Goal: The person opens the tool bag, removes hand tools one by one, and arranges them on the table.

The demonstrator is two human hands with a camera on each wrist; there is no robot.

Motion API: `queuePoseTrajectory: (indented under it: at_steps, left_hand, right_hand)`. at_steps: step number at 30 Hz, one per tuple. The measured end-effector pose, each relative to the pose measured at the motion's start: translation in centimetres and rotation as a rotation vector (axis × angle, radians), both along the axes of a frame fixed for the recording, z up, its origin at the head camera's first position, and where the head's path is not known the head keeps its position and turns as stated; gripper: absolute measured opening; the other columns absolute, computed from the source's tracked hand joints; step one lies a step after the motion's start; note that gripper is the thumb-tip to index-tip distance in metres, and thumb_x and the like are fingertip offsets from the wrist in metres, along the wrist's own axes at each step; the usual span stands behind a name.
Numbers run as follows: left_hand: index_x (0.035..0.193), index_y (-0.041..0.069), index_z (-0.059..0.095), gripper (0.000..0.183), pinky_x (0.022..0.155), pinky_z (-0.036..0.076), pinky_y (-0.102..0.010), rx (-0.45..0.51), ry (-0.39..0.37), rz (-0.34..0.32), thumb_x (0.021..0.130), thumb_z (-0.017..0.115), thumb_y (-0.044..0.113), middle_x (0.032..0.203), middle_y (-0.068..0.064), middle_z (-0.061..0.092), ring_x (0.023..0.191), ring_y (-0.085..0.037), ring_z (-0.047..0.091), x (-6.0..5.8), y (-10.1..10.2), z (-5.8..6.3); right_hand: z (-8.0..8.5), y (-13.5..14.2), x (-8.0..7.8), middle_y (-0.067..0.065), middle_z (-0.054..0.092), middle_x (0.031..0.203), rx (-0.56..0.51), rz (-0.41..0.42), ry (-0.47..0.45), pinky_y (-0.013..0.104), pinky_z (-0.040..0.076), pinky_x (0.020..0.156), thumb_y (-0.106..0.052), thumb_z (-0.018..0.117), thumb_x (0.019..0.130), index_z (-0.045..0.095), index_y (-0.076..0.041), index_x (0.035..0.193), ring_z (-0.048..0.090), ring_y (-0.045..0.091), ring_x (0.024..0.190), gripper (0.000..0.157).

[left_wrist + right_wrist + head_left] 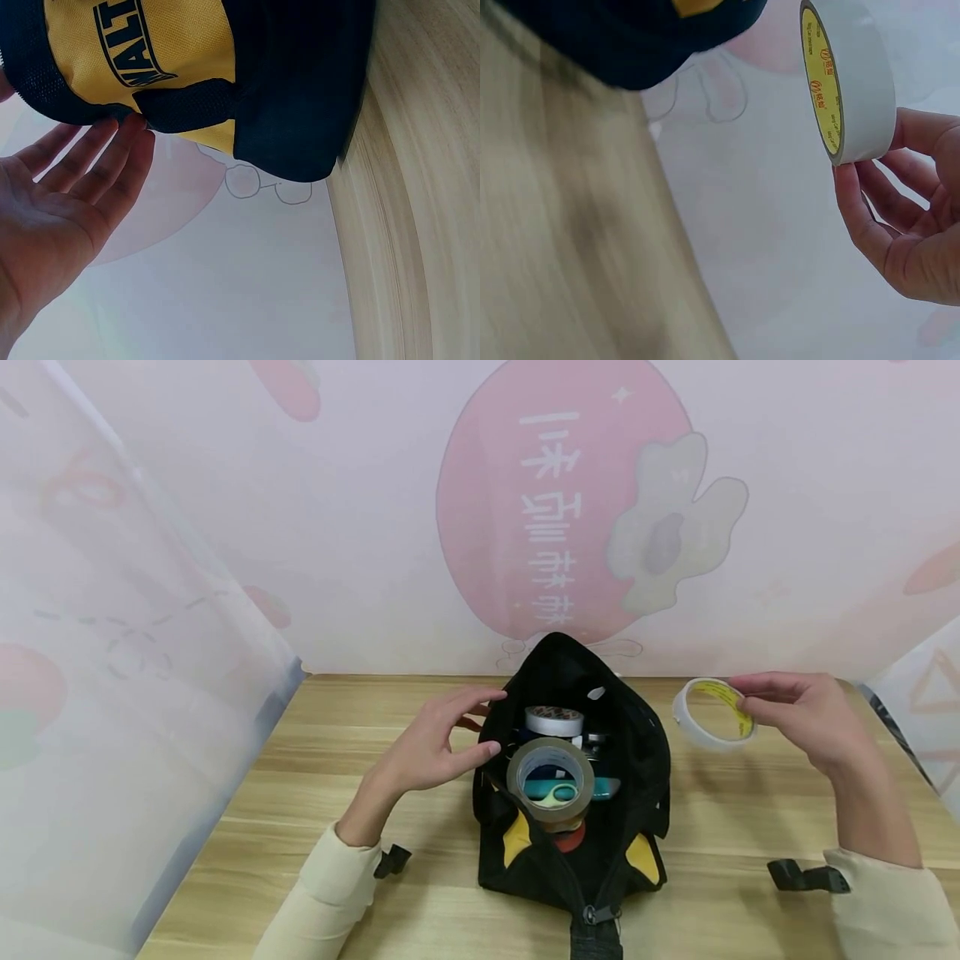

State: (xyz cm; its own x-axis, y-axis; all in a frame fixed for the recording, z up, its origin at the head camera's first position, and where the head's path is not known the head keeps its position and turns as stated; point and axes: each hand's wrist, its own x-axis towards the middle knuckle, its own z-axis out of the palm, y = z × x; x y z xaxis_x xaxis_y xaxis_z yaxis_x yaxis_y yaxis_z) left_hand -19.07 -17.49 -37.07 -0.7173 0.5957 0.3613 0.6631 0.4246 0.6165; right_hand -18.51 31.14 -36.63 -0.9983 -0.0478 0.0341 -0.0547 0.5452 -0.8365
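Note:
At the right, my right hand pinches the edge of a white roll of tape, held up beside the bag. Its yellow printed core faces sideways in the right wrist view. My left hand is at the left side of the black and yellow tool bag, thumb and forefinger spread apart and fingertips touching its rim. The bag's mouth gapes. Inside, a brown tape roll leans in front of another white tape roll. Light green scissor handles and a teal tool show around it.
The bag stands on a wood-grain table. Behind is a pale backdrop with a pink circle, and more sheeting hangs on both sides. The bag's zipper pull and dark strap lie toward the front.

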Motion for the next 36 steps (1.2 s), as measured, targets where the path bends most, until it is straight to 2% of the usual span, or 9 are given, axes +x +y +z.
queuePoseTrajectory:
  at_steps: [9,13,19,22,29,36]
  left_hand:
    - [0.152,0.01,0.058,0.061,0.098,0.064,-0.044,-0.005,-0.014,0.01,0.095,0.074,0.027,0.149,-0.008,0.066,0.12,-0.026,0.072,-0.1,0.1,-0.2]
    - [0.151,0.009,0.058,0.061,0.098,0.064,-0.044,-0.005,-0.009,0.007,0.095,0.075,0.027,0.149,-0.008,0.066,0.12,-0.027,0.072,-0.1,0.1,-0.2]
    - [0.152,0.01,0.058,0.062,0.099,0.064,-0.045,-0.01,-0.011,0.004,0.095,0.074,0.027,0.149,-0.008,0.066,0.12,-0.027,0.072,-0.2,0.3,-0.2]
    - [0.152,0.011,0.058,0.062,0.099,0.063,-0.045,-0.014,-0.01,0.002,0.095,0.074,0.028,0.149,-0.007,0.065,0.12,-0.026,0.072,-0.2,0.4,-0.2]
    - [0.153,0.011,0.057,0.062,0.099,0.063,-0.045,-0.009,-0.009,-0.012,0.095,0.074,0.027,0.15,-0.006,0.065,0.121,-0.025,0.072,-0.4,0.4,-0.1]
    - [0.153,0.01,0.057,0.062,0.1,0.063,-0.045,-0.008,-0.012,-0.014,0.095,0.074,0.026,0.149,-0.007,0.065,0.123,-0.025,0.071,-0.3,0.3,-0.2]
  right_hand:
    - [-2.1,0.9,-1.6,-0.03,0.074,0.096,-0.023,-0.04,0.017,0.007,0.052,0.077,-0.015,0.072,0.103,0.069,0.006,0.136,0.066,-0.012,0.093,0.039]
    - [-3.0,1.2,-2.2,-0.03,0.075,0.097,-0.067,-0.034,0.02,0.008,0.055,0.078,-0.013,0.073,0.102,0.069,0.007,0.136,0.068,-0.012,0.093,0.039]
    - [-4.4,2.0,-2.7,-0.031,0.074,0.099,-0.077,-0.019,0.013,0.009,0.057,0.079,-0.014,0.07,0.104,0.066,0.01,0.138,0.068,-0.012,0.095,0.042]
    - [-5.0,2.6,-2.9,-0.03,0.074,0.099,-0.098,-0.012,0.018,0.011,0.059,0.078,-0.012,0.07,0.103,0.068,0.008,0.136,0.07,-0.009,0.096,0.038]
    - [-5.8,3.4,-2.9,-0.03,0.074,0.099,-0.141,-0.011,-0.031,0.012,0.059,0.078,-0.009,0.069,0.104,0.077,-0.008,0.13,0.07,-0.01,0.093,0.027]
    - [-6.5,3.8,-3.1,-0.03,0.073,0.099,-0.139,-0.02,-0.077,0.012,0.06,0.079,-0.015,0.07,0.104,0.07,0.002,0.136,0.072,-0.009,0.092,0.037]
